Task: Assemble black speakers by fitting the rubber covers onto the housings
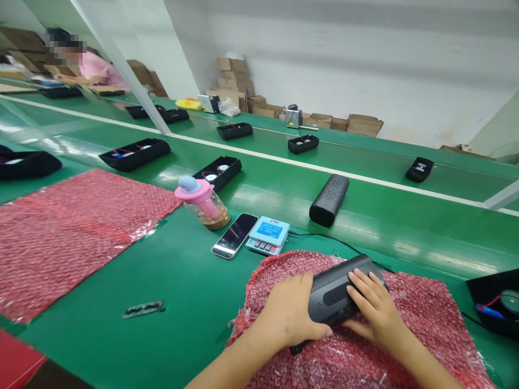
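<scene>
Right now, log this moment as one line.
left hand: grips speaker | right hand: on speaker | under: red bubble wrap | beside: meter, phone

Black tray [492,302] cut off at right edge; speaker [338,294] underside hidden, prob. resting on wrap.
</scene>
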The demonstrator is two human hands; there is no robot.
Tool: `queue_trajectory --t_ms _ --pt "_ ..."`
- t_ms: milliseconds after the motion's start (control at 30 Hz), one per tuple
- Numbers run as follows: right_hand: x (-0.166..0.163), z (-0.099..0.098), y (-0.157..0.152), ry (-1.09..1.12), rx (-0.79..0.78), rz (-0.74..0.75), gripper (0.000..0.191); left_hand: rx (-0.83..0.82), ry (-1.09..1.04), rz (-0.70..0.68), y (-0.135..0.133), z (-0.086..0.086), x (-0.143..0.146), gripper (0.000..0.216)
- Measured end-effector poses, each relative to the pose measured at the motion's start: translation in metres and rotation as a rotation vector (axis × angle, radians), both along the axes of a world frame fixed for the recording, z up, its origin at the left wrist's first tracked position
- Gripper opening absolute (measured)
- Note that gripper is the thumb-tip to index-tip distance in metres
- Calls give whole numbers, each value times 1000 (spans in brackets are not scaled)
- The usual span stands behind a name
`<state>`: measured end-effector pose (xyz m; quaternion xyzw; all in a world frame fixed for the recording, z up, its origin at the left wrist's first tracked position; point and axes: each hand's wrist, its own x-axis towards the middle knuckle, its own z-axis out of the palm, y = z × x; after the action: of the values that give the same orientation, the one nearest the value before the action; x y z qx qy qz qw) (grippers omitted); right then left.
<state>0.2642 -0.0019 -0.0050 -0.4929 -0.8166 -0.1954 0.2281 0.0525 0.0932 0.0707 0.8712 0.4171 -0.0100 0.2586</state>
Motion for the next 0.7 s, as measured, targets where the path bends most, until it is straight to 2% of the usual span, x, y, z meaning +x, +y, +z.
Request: queue_trajectory --t_ms 233,367,433,567,700 --pt "-17 -4 -6 137 9 -36 42 24 -6 4 -7 -3 1 69" --pt "-31 -8 -6 217 84 -62 34 45 -25 7 -10 -8 1 75" --pt "-32 -9 -5 240 99 -69 28 49 -27 8 -10 -9 2 72" --pt "-30 -9 -4 263 79 -72 28 47 -35 8 -8 -9 2 68" --pt "-28 -13 -4 272 107 -80 30 58 -34 9 -10 -11 1 77"
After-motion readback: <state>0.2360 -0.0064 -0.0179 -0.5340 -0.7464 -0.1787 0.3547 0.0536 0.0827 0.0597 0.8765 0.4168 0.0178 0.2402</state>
